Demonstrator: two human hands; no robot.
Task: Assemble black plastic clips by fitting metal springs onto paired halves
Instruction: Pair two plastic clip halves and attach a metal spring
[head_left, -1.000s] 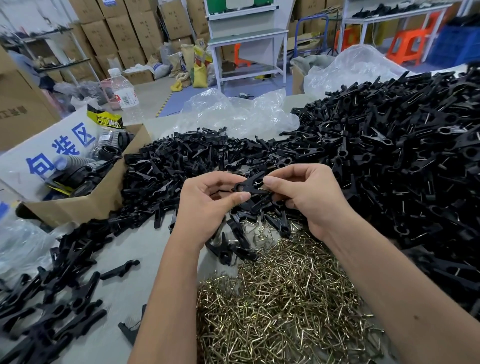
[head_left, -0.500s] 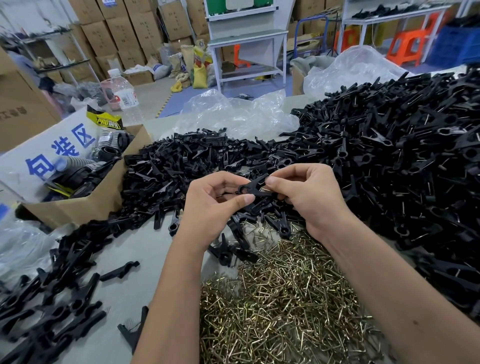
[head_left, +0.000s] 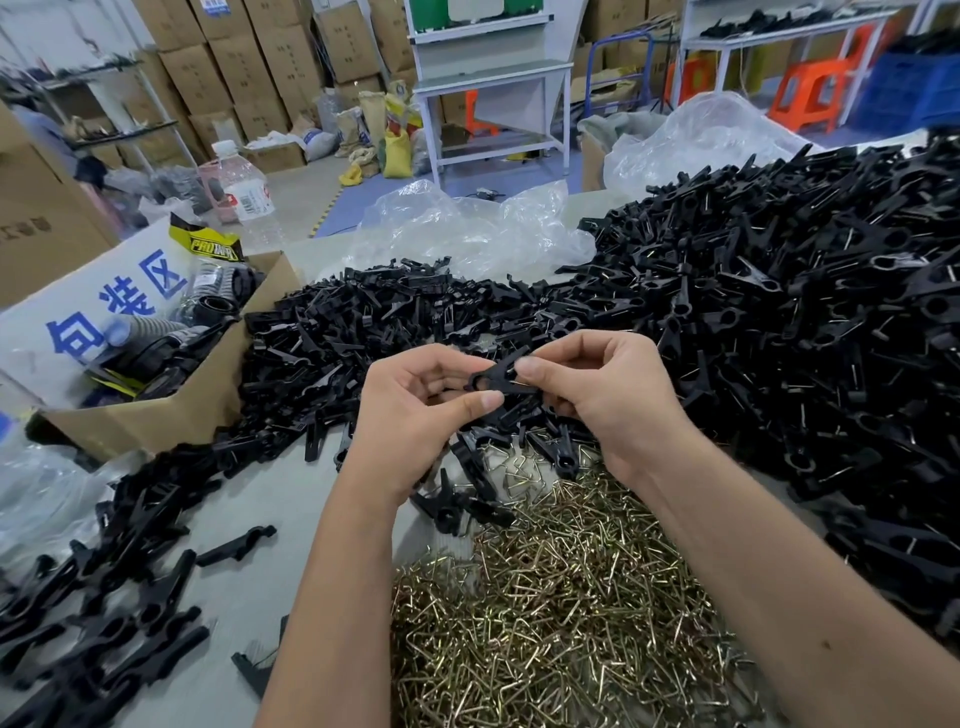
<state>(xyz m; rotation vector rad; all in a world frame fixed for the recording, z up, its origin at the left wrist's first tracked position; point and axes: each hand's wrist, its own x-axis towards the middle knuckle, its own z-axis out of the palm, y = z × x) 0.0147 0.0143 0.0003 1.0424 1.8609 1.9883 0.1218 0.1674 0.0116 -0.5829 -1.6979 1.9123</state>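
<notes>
— Clip halves (head_left: 497, 378), black plastic, paired up and held over the middle of the surface: who has hold of them?

— Both hands. The left hand (head_left: 415, 415) pinches the ringed end between thumb and curled fingers; the right hand (head_left: 597, 395) pinches the other end, thumb on top, fingers folded under.

— Is a spring on the pair?

— I cannot tell; the fingers hide that part.

— What lies right below the hands?

— A few loose black halves (head_left: 457, 506) scattered on the grey surface (head_left: 249, 597), and just nearer the person a wide heap of brass-coloured metal springs (head_left: 561, 613), bent wire pieces all tangled together. The forearms reach over that heap.

— And further out?

— To the right, a very large mound of black clips (head_left: 779, 322) with glints of wire showing in them, running off the frame edge. Behind the hands, a lower pile of black halves (head_left: 363, 322). To the left, a looser spread of black pieces (head_left: 104, 597) along the surface's near edge.

— Anything that is not a clip?

— An open cardboard box (head_left: 171, 410) at the left, touching the lower pile, with black ribbed parts inside and a white flap printed in blue characters. Crumpled clear plastic bags (head_left: 467, 228) lie beyond the piles. A plastic water bottle (head_left: 241, 192) stands behind the box. Farther back, stacked cartons (head_left: 249, 62), a white workbench (head_left: 493, 78) and orange stools (head_left: 805, 93).
</notes>
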